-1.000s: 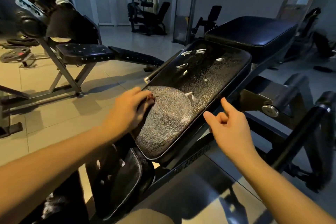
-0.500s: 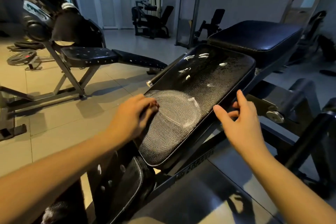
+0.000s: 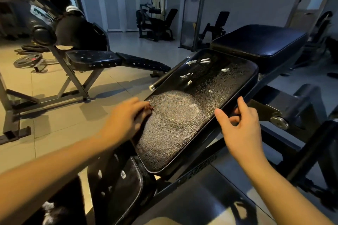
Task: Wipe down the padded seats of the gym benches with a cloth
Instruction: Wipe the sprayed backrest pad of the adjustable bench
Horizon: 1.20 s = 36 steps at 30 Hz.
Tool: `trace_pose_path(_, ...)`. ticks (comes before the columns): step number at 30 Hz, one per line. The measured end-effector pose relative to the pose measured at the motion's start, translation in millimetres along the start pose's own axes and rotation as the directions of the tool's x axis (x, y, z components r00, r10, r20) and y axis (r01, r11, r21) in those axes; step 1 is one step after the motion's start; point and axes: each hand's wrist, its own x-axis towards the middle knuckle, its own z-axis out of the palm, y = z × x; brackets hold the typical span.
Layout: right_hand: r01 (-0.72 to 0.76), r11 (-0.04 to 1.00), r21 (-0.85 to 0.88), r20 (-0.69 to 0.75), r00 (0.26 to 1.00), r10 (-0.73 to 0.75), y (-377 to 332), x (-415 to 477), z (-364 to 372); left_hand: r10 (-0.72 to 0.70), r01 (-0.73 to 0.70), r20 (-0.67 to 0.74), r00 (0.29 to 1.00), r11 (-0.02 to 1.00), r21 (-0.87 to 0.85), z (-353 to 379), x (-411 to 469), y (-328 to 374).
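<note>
Padded seat (image 3: 210,100): black and tilted, with white smears toward its far end and a pale wiped swirl at the near end.
Left grip (image 3: 126,115): on the seat's near left edge, fingers curled down over the cloth (image 3: 149,108).
Cloth: under those fingertips, with only a reddish sliver showing.
Right grip (image 3: 241,124): at the seat's right edge, fingers loosely apart, clasping nothing.

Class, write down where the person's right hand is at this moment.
In the head view the right hand is right of centre, at the right edge of the padded seat, opposite the left hand on its left edge.
</note>
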Motion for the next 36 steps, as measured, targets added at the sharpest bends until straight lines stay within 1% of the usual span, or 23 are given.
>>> trace_pose_path(2,-0.001,1.0,0.005,0.011,1.0,0.001,0,0,-1,-0.108,0.109,-0.046,0.993,0.994,0.012,4,28,0)
trace_pose_path(4,0.001,1.0,-0.002,0.026,1.0,-0.001,0,0,-2,-0.116,0.112,-0.137,0.984,0.993,-0.036,19,50,33)
trace_pose_path(5,0.002,1.0,-0.007,0.032,0.999,-0.001,0,0,-2,-0.089,0.076,-0.163,0.983,0.994,-0.084,25,55,55)
trace_pose_path(6,-0.001,1.0,-0.01,0.036,0.999,0.002,0,0,-3,-0.028,0.007,-0.16,0.987,0.992,-0.127,27,55,77)
trace_pose_path(8,-0.003,1.0,-0.02,0.035,0.999,0.004,-1,1,-5,0.174,-0.184,-0.075,0.982,0.97,-0.159,27,34,101)
trace_pose_path(10,0.013,0.999,-0.031,0.03,0.999,-0.012,-1,1,-6,0.297,-0.292,0.01,0.955,0.944,-0.153,18,12,90)
trace_pose_path(11,0.023,0.999,-0.039,0.03,0.999,-0.022,-1,1,-6,0.286,-0.281,0.022,0.958,0.952,-0.121,14,8,73)
trace_pose_path(14,0.04,0.998,-0.055,0.027,0.999,-0.039,1,1,-5,0.05,-0.05,-0.046,0.998,0.999,0.005,9,29,24)
trace_pose_path(15,0.042,0.997,-0.059,0.029,0.999,-0.04,1,0,-5,-0.014,0.015,-0.06,0.998,1.0,0.011,8,38,22)
trace_pose_path(16,0.041,0.997,-0.062,0.03,0.999,-0.04,0,0,-5,-0.033,0.032,-0.073,0.997,0.999,-0.015,11,43,30)
trace_pose_path(17,0.045,0.997,-0.064,0.032,0.999,-0.043,-1,-1,-5,-0.014,0.01,-0.08,0.997,0.998,-0.056,15,45,47)
trace_pose_path(20,0.056,0.995,-0.08,0.045,0.998,-0.053,-1,1,-7,0.141,-0.149,-0.059,0.988,0.975,-0.166,21,26,98)
trace_pose_path(22,0.063,0.994,-0.091,0.049,0.997,-0.059,1,3,-8,0.17,-0.172,-0.024,0.985,0.97,-0.174,19,22,96)
trace_pose_path(24,0.07,0.994,-0.088,0.041,0.997,-0.066,2,3,-7,0.071,-0.079,-0.066,0.995,0.989,-0.123,19,36,70)
trace_pose_path(26,0.069,0.994,-0.08,0.031,0.997,-0.067,2,2,-5,-0.106,0.097,-0.105,0.989,0.991,-0.09,18,56,44)
trace_pose_path(27,0.067,0.995,-0.074,0.028,0.997,-0.065,2,2,-5,-0.159,0.149,-0.114,0.981,0.984,-0.093,18,61,43)
trace_pose_path(28,0.067,0.995,-0.07,0.027,0.998,-0.065,2,2,-4,-0.152,0.139,-0.125,0.98,0.984,-0.108,20,63,49)
trace_pose_path(29,0.069,0.995,-0.068,0.029,0.997,-0.067,2,1,-5,-0.102,0.086,-0.111,0.989,0.987,-0.137,20,61,64)
trace_pose_path(31,0.072,0.995,-0.068,0.034,0.997,-0.07,1,1,-5,0.097,-0.102,-0.036,0.995,0.97,-0.219,17,44,97)
trace_pose_path(33,0.07,0.995,-0.068,0.041,0.997,-0.067,3,3,-7,0.286,-0.266,0.057,0.957,0.937,-0.228,13,26,106)
trace_pose_path(34,0.069,0.995,-0.066,0.041,0.997,-0.066,3,3,-7,0.305,-0.29,0.06,0.95,0.939,-0.185,12,26,98)
trace_pose_path(35,0.068,0.996,-0.063,0.04,0.997,-0.066,3,3,-6,0.26,-0.253,0.033,0.965,0.957,-0.142,13,31,83)
trace_pose_path(36,0.067,0.996,-0.062,0.036,0.997,-0.065,4,3,-6,0.156,-0.156,-0.008,0.988,0.982,-0.109,15,39,66)
